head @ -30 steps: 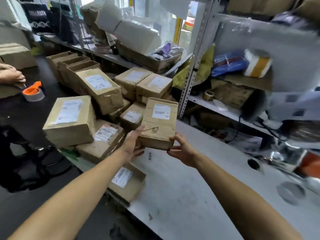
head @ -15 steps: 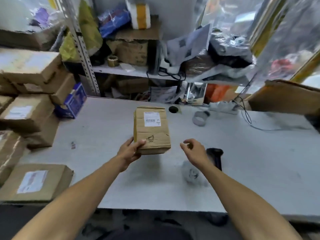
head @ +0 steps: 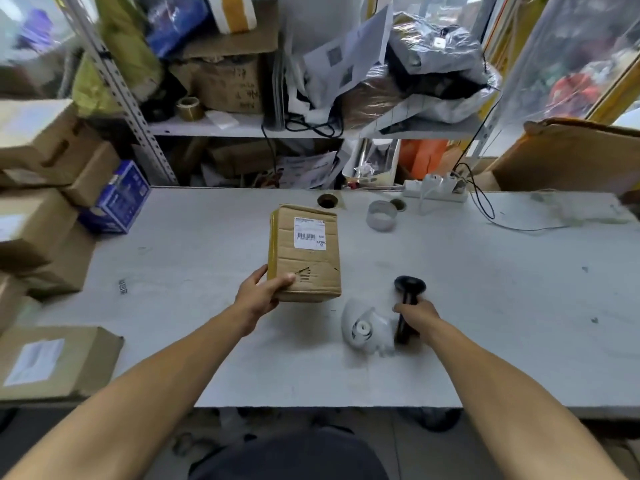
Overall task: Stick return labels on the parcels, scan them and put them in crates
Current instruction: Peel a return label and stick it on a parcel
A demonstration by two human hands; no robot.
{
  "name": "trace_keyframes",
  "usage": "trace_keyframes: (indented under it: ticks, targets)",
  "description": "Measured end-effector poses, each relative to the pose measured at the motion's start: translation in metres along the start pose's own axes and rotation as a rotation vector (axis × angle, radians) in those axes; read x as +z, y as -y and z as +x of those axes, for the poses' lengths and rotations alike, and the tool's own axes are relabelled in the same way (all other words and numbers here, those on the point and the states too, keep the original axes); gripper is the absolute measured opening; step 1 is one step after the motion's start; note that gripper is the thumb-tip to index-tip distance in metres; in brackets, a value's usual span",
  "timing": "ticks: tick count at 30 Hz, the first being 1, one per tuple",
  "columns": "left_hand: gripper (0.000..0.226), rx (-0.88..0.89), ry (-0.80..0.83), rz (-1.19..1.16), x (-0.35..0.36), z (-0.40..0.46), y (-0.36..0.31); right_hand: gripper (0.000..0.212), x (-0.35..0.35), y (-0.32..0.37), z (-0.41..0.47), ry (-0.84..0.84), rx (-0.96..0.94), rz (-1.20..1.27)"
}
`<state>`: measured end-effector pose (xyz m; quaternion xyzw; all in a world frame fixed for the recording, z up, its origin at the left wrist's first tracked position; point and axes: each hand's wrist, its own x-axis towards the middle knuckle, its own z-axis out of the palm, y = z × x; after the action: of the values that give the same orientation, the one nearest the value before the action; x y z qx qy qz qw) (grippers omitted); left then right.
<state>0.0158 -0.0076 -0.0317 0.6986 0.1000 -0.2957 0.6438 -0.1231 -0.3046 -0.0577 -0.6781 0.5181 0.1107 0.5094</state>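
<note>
Cluttered shelves back the grey table (head: 180, 306), where the left hand (head: 258, 296) now grips the parcel (head: 304, 252) upright by its near corner. The right hand (head: 414, 315) has just closed around the black scanner (head: 407, 306), so scanning likely comes next.

The left hand (head: 258, 295) grips the near left corner of a cardboard parcel (head: 306, 254), thumb on its top face, where a white barcode label (head: 309, 233) sits. The right hand (head: 417, 313) wraps round the handle of a black scanner (head: 407, 303) beside a white label roll (head: 363, 329) on the grey surface (head: 485, 289). More boxes (head: 41, 202) are stacked at the left.
</note>
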Motion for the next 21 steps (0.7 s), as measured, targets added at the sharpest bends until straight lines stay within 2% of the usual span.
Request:
trace_keyframes:
  ticks: [3,7,11,14,21]
  targets:
    - [0.091,0.014,-0.045,0.013,-0.002,0.0,-0.002,0.029,-0.002,0.021,0.003,0.07,0.005,0.043]
    - [0.091,0.058,-0.115,0.037,-0.002,0.001,-0.006,0.017,0.0,0.071,-0.01,0.133,-0.106,0.108]
    - [0.096,0.08,-0.195,0.074,-0.006,0.007,-0.006,0.011,0.0,0.125,-0.056,0.396,-0.308,0.162]
    - [0.098,0.103,-0.241,0.073,-0.008,0.009,-0.006,0.015,-0.001,0.151,-0.09,0.55,-0.413,0.184]
    - [0.093,0.119,-0.286,0.114,-0.01,0.009,-0.01,0.014,0.002,0.173,-0.119,0.559,-0.489,0.183]
